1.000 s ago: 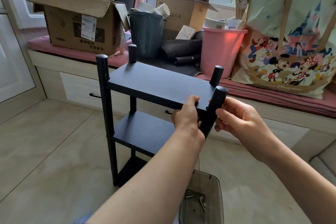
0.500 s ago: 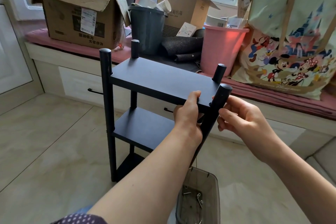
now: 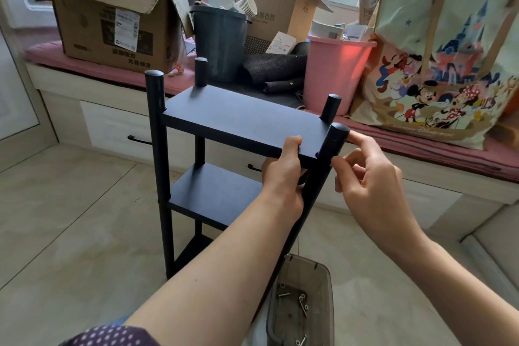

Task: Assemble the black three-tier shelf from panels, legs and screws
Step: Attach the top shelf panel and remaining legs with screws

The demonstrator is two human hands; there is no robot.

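The black three-tier shelf [image 3: 241, 118] stands upright on the tiled floor, with round legs at its corners. My left hand [image 3: 283, 168] grips the near edge of the top panel, thumb on top. My right hand [image 3: 365, 177] holds the near right leg [image 3: 332, 146], index finger touching near its top and thumb against its side. That leg leans a little and runs down behind my left forearm. A clear plastic bin [image 3: 300, 303] on the floor below my arms holds several loose screws [image 3: 302, 302].
A window bench with a pink cushion [image 3: 421, 143] runs behind the shelf. On it stand an open cardboard box [image 3: 112, 22], a dark grey bucket [image 3: 219, 42], a pink bucket [image 3: 334, 70] and a large cartoon tote bag [image 3: 438, 70]. Drawer handles face the shelf.
My right hand has loosened on the near right leg, its index finger rising to the leg's top. The view has shifted slightly; the shelf stays put.
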